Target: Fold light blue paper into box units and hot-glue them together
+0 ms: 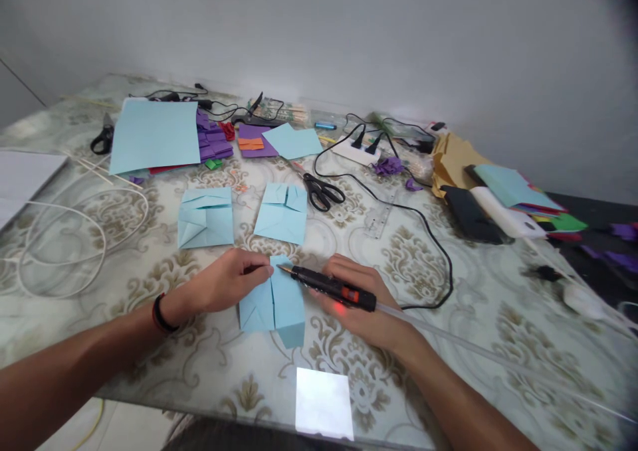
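Observation:
My left hand [226, 281] pinches the top edge of a light blue folded paper [289, 305] lying on the table, with a flap sticking out at its lower right. In my right hand [366, 321] is a black pen-shaped glue gun [323, 283] with an orange switch and a red glow beneath it. Its metal tip points left, close above the paper near my left fingertips; whether it touches I cannot tell. A long translucent glue stick [448, 335] runs out of its back end. Just beyond lie a folded blue paper piece [205, 218] and another folded blue piece [282, 213].
Black scissors [321, 192] and a clear ruler [379, 217] lie beyond my right hand. A black cable curves from the white power strip [356, 151]. Blue sheets [154, 135] and purple folded strips are at the back left; a white cable [102, 238] loops at left. A black phone-like slab [471, 213] rests at right.

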A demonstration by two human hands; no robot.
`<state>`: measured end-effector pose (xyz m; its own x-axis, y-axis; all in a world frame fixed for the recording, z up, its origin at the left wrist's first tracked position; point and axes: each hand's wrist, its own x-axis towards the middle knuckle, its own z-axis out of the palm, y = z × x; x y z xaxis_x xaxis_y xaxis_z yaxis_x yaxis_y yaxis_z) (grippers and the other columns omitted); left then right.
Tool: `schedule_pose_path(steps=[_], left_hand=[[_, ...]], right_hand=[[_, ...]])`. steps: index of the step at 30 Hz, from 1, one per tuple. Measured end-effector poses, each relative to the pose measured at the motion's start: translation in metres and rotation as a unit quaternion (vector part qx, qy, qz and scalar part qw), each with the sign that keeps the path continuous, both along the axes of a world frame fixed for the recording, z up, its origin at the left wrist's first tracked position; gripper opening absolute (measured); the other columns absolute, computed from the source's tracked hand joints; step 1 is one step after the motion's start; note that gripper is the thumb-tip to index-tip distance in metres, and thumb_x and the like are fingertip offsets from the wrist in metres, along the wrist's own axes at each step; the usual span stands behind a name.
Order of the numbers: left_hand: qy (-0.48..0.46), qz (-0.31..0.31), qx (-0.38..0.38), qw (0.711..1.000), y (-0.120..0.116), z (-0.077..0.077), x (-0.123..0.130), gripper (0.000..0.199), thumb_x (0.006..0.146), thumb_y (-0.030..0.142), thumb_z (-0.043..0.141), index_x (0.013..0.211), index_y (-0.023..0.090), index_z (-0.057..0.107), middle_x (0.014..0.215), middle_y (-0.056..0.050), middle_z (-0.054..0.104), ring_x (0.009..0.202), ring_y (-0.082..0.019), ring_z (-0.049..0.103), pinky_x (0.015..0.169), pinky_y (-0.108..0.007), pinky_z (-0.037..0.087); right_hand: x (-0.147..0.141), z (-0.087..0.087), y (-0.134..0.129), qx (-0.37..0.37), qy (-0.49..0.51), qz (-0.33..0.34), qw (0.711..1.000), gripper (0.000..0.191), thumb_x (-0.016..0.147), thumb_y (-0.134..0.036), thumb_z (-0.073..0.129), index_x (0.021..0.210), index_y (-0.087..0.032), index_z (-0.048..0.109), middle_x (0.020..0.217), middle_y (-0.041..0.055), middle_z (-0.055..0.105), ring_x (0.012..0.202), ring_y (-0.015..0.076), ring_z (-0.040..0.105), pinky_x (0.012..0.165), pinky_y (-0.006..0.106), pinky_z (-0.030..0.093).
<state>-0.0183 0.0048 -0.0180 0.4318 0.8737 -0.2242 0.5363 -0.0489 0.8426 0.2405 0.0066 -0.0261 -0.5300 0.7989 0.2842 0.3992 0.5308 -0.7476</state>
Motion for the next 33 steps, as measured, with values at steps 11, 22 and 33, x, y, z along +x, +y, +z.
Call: schedule_pose_path(steps=[11,22,33], left_hand=[[0.021,-0.021,0.025,0.999,-0.0016,-0.0020,0.0027,0.036,0.097,0.036,0.044,0.065,0.018,0.041,0.062,0.005,0.033,0.059,-0.011,0.034,0.054,-0.025,0.028],[0.014,-0.022,0.022,0.999,-0.0024,-0.0024,0.0033,0.034,0.095,0.034,0.045,0.065,0.018,0.041,0.061,0.005,0.033,0.058,-0.010,0.033,0.053,-0.024,0.027],[0.018,-0.005,0.037,0.999,-0.0006,0.0003,0.0014,0.037,0.096,0.037,0.045,0.065,0.018,0.043,0.062,0.005,0.036,0.060,-0.011,0.036,0.055,-0.025,0.030]], right_hand=[[-0.0086,0.0028,-0.0021,0.021,0.004,-0.007,1.000,0.031,0.093,-0.020,0.066,0.068,-0.022,0.048,0.065,-0.0025,0.047,0.063,0.0146,0.049,0.059,0.029,0.038],[-0.0056,0.0000,-0.0024,0.020,-0.005,-0.001,1.000,0.034,0.093,-0.020,0.065,0.067,-0.021,0.045,0.064,-0.0027,0.044,0.062,0.0146,0.047,0.058,0.029,0.036],[-0.0043,-0.0008,-0.0010,0.018,-0.002,-0.005,1.000,0.034,0.092,-0.018,0.065,0.065,-0.021,0.045,0.064,-0.0027,0.046,0.062,0.0139,0.049,0.058,0.027,0.037]])
